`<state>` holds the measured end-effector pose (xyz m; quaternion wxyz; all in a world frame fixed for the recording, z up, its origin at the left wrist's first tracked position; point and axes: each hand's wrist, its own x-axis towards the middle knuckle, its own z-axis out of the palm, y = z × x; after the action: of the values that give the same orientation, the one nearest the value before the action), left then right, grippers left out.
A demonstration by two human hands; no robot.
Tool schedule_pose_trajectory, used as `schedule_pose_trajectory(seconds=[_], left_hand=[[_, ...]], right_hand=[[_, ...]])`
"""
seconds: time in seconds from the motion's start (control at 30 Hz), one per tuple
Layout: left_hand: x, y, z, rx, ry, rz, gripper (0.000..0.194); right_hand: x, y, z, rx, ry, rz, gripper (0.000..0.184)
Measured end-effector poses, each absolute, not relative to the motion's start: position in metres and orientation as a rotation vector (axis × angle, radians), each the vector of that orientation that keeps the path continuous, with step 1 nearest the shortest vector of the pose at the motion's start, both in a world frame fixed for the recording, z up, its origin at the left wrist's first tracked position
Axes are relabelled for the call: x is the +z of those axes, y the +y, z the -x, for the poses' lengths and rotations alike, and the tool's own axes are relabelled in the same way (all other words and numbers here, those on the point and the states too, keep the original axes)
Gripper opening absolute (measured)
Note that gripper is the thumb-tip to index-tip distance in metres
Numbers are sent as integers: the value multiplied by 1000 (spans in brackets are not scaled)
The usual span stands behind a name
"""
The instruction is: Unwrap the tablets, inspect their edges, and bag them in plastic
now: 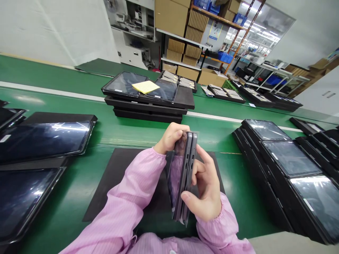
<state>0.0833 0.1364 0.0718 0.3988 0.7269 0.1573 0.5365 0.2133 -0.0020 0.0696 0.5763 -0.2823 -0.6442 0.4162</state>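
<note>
I hold two dark tablets point(183, 176) upright on edge, pressed back to back, over a black mat point(113, 180) on the green bench. My left hand point(171, 137) curls round their far top corner. My right hand point(205, 190) grips their right side, thumb along the near edge and fingers against the back. Both arms wear pink sleeves.
Black trays with tablets lie at the left point(42, 139) and the right point(288, 162). A stack of trays point(148, 104) with a yellow sheet point(145, 86) on top sits beyond the mat. More trays point(225, 93) line the far belt, with shelves of cardboard boxes point(185, 42) behind.
</note>
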Motion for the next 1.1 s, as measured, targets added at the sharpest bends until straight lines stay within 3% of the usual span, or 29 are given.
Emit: schedule_pose_trajectory(seconds=[0.33, 1.1], left_hand=[[72, 135, -83, 1346, 351, -1869, 74], [73, 131, -78, 1388, 347, -1929, 75]], right_hand=[[67, -3, -213, 967, -1524, 628, 95], [68, -4, -214, 879, -1660, 642, 87]])
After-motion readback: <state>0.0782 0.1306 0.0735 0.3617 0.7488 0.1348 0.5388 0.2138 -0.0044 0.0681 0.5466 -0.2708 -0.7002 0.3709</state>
